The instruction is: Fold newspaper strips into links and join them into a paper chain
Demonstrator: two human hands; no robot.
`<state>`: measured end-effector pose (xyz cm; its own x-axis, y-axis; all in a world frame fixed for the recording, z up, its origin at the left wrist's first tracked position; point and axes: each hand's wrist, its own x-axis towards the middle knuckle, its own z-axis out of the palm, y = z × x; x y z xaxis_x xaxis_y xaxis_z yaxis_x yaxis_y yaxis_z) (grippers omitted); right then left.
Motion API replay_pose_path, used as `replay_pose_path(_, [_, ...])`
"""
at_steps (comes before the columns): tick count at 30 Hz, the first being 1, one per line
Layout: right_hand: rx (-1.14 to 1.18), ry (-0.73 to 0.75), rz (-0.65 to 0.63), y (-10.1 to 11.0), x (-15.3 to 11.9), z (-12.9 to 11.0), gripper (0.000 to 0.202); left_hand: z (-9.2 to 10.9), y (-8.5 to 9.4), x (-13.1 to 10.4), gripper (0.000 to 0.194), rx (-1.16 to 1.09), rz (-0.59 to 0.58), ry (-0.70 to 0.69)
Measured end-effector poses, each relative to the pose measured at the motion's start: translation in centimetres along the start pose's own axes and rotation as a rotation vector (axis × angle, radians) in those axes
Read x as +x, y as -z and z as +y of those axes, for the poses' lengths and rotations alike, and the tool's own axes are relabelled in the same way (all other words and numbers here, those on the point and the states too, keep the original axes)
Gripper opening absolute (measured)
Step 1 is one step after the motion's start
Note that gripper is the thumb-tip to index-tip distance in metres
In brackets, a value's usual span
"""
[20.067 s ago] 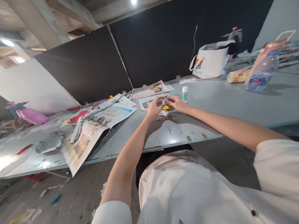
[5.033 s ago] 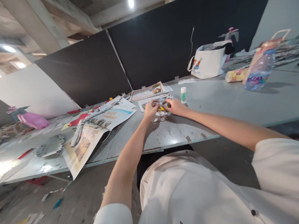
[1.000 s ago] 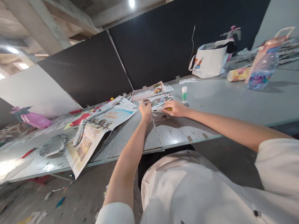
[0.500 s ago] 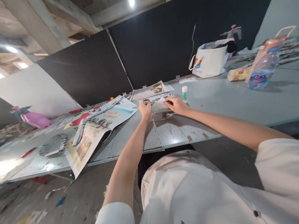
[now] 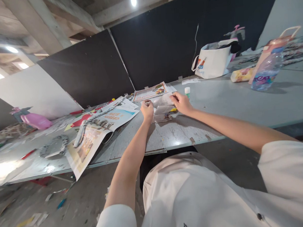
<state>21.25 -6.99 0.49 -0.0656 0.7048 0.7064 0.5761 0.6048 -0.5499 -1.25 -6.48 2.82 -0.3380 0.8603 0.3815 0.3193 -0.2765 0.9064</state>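
Between my hands is a thin, pale piece of paper (image 5: 163,100), raised a little off the grey table. My right hand (image 5: 181,102) pinches its right end between thumb and fingers. My left hand (image 5: 147,110) is closed at the left end, its fingertips curled at the paper's edge. Below lie several small paper strips (image 5: 162,117) in a loose pile. A small yellow object (image 5: 173,110) shows beside my right fingers; its kind is unclear. The glue stick (image 5: 187,91) with a white cap stands upright just behind my right hand, partly hidden by it.
Printed sheets (image 5: 121,115) lie to the left, one hanging over the table edge. A braided grey ring (image 5: 54,146) and a pink spray bottle (image 5: 35,120) are farther left. At right stand a white bag (image 5: 212,62), a water bottle (image 5: 266,71) and a yellow packet (image 5: 242,74).
My right hand has moved slightly right and up, lifting the paper's right end. The strips beneath and the yellow object have come into view. The left hand has stayed in place.
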Motion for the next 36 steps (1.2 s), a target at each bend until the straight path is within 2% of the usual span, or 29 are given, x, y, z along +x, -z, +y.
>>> replay_pose_path(9, [0.014,-0.029,0.004,-0.1,0.1,0.1,0.057,0.0,0.0,-0.1,0.008,-0.007,-0.018,-0.006])
replay_pose_path(19, [0.025,0.0,-0.006,-0.2,0.0,0.2,0.058,0.0,0.0,0.0,0.01,0.027,0.022,0.009])
replay_pose_path(26, [-0.001,-0.016,-0.077,-0.4,-0.1,0.2,0.054,-1.3,0.3,0.6,0.024,0.106,0.066,0.039])
replay_pose_path(31, [-0.024,-0.012,-0.106,-0.5,-0.1,0.4,0.049,-2.5,0.6,0.9,0.035,0.214,0.005,0.085])
replay_pose_path(36, [-0.051,-0.021,-0.138,-0.6,0.0,0.7,0.042,-3.3,0.0,0.9,0.037,0.302,-0.075,0.116])
